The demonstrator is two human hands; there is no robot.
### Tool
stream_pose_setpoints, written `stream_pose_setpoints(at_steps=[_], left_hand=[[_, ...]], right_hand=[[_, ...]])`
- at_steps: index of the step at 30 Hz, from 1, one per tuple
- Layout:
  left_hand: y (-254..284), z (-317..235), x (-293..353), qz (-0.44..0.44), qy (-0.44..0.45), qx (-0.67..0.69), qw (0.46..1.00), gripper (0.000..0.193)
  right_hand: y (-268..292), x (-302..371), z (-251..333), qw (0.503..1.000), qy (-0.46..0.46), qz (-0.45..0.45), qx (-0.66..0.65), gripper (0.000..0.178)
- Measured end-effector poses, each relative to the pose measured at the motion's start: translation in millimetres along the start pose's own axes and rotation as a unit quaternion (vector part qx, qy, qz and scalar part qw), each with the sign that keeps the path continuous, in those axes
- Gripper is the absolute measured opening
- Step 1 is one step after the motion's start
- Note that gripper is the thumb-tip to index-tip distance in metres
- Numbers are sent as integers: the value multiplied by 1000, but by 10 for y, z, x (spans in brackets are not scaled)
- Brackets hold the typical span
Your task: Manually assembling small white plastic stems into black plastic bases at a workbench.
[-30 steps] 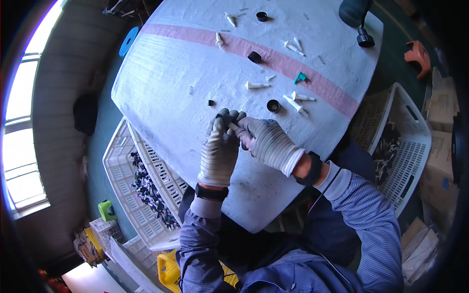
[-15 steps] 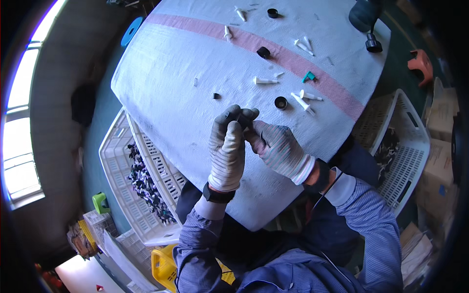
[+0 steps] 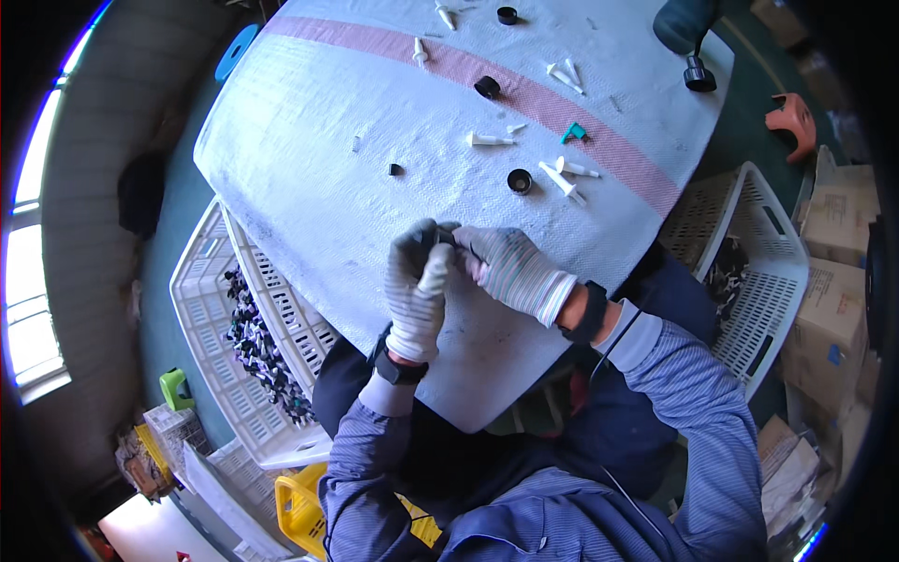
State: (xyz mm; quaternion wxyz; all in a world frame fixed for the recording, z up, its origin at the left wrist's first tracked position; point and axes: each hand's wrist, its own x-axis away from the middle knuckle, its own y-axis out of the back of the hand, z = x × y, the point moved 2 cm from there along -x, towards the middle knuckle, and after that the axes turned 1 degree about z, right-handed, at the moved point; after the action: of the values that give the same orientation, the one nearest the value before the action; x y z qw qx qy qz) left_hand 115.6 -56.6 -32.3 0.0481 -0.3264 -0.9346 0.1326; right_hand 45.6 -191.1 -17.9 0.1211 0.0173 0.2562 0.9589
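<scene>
Both gloved hands meet over the near part of a table covered in white woven sheet [image 3: 309, 122]. My left hand [image 3: 417, 286] is closed, its dark fingertips pinching a small black part [image 3: 448, 236]. My right hand [image 3: 517, 272] is closed on the same part from the other side; the fingers hide most of it, so its exact kind does not show. Beyond the hands lie a black ring-shaped cap [image 3: 520, 182], a tiny black piece [image 3: 395, 170], white tapered nozzles [image 3: 562, 183] and a green clip-like piece [image 3: 573, 133].
A white slatted crate [image 3: 211, 281] full of small dark and white parts stands at left. Another white crate [image 3: 773, 290] holds dark parts at right, beside cardboard boxes [image 3: 824, 318]. A black lamp-like object [image 3: 698, 75] stands at the far right corner. A yellow crate [image 3: 298, 510] sits below.
Both hands have drawn slightly nearer to me, still together on the black part. My right fingers now cover more of it. The whole view has shifted a little.
</scene>
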Motion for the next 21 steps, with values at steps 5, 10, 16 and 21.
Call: stream_pose_setpoints(at_steps=[5, 10, 16, 21], left_hand=[[44, 55, 179, 41, -7, -90, 995, 38], [20, 110, 206, 66, -39, -204, 976, 37], [-15, 106, 190, 89, -114, -328, 933, 35], [-7, 139, 209, 103, -161, -332, 924, 36]], right_hand=[[0, 125, -83, 998, -13, 50, 22, 18], [0, 188, -109, 988, -63, 86, 116, 20], [126, 160, -152, 966, -78, 193, 153, 22], [257, 66, -78, 967, -67, 195, 150, 20]])
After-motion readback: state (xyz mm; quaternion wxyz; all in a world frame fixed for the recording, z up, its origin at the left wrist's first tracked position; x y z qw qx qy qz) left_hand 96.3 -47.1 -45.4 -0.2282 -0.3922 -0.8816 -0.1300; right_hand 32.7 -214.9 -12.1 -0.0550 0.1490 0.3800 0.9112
